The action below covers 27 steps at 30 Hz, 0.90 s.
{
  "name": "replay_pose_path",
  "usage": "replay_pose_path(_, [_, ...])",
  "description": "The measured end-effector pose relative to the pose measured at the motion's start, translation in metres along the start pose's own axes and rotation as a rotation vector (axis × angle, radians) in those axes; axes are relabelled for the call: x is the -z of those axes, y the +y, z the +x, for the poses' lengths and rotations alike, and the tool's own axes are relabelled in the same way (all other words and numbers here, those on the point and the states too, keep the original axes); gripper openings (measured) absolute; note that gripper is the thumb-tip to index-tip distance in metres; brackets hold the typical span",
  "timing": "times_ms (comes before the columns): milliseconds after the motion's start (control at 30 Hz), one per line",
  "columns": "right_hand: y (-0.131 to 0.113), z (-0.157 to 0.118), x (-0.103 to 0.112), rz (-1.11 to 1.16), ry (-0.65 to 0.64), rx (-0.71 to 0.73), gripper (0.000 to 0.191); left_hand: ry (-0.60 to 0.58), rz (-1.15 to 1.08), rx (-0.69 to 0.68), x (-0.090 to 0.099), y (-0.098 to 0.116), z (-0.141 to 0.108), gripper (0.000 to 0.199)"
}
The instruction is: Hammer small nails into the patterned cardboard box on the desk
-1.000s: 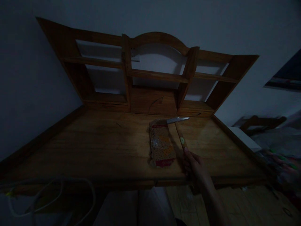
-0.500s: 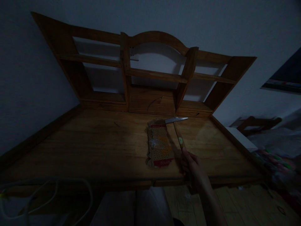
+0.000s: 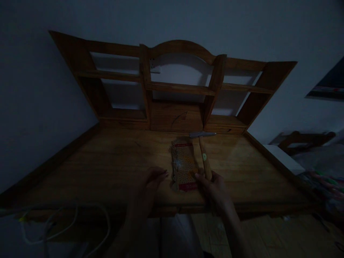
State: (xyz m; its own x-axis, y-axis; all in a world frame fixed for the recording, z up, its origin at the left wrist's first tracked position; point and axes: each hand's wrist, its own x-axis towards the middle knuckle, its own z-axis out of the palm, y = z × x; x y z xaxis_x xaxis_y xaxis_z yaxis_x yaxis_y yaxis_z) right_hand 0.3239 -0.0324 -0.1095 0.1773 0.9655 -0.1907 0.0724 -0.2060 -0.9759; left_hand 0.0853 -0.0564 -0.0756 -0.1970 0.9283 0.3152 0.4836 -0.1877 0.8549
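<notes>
My right hand [image 3: 216, 188] is wrapped around the wooden handle of a hammer [image 3: 204, 159], its narrow metal head pointing away from me. The handle carries a pale round sticker. Left of the hammer lies a torn piece of printed cardboard [image 3: 184, 165], with red bands, dark dots and yellow patches. A fingertip of the right hand reaches over its right edge; whether it touches is unclear in the dim light. My left hand [image 3: 150, 184] is just left of the cardboard, apart from it. Blur and shadow hide how its fingers are set.
The wooden desk [image 3: 118, 157] carries a shelf unit [image 3: 177, 87] along its back, against the wall. White cable [image 3: 106, 222] loops at the lower left. On the right are a white surface [image 3: 285, 159], a wooden chair back [image 3: 306, 139] and plastic-wrapped items [image 3: 322, 182].
My left hand has come into view from below, beside the cardboard. My right hand still holds the hammer, and its thumb side has shifted left toward the cardboard. The view has shifted slightly.
</notes>
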Motion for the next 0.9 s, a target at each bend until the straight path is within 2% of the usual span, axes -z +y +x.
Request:
replay_pose_path(133, [0.008, 0.008, -0.012, -0.052, -0.003, 0.044, 0.039, -0.14, 0.146, -0.059, -0.022, -0.016, 0.032, 0.013])
replay_pose_path(267, [0.005, 0.01, -0.014, -0.126, -0.022, 0.031, 0.036, -0.212, 0.358, -0.086, -0.024, -0.027, 0.045, 0.017])
replay_pose_path(400, [0.003, 0.01, -0.013, -0.14, -0.052, 0.031, 0.032, -0.2, 0.206, -0.154, -0.031, -0.023, 0.048, 0.019])
replay_pose_path(533, [0.005, 0.01, -0.013, -0.154, -0.058, 0.058, 0.027, -0.328, 0.024, -0.131, -0.049, -0.02, 0.049, 0.015])
replay_pose_path(667, [0.002, 0.009, -0.014, -0.249, -0.049, 0.07, 0.023, -0.356, 0.056, -0.108, -0.059, -0.024, 0.046, 0.015])
replay_pose_path(767, [0.001, 0.009, -0.013, -0.331, -0.057, 0.087, 0.023, -0.363, 0.122, -0.106, -0.057, -0.024, 0.045, 0.019])
replay_pose_path(900, [0.003, 0.01, -0.012, -0.43, -0.051, 0.111, 0.02, -0.314, 0.131, -0.107, -0.055, -0.023, 0.049, 0.024])
